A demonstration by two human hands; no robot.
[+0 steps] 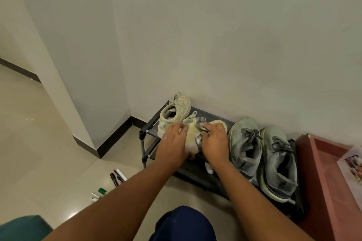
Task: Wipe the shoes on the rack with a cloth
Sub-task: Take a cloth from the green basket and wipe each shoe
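A low dark shoe rack (pixel 207 179) stands against the wall. On its left lie two pale yellow sneakers: one (pixel 175 112) rests at the back, the other (pixel 193 133) is under both my hands. My left hand (pixel 173 140) grips the side of this nearer yellow sneaker. My right hand (pixel 215 141) holds a grey-and-white checked cloth (pixel 199 129) bunched against the shoe's upper. Two grey sneakers (pixel 244 146) (pixel 279 162) sit side by side on the rack's right half, untouched.
A reddish-brown tray (pixel 323 172) with a printed paper (pixel 352 164) stands right of the rack. Markers (pixel 118 177) and small bottles (pixel 99 193) lie on the tiled floor at the left. A wall corner with dark skirting juts out left of the rack. My knee in dark blue shows below.
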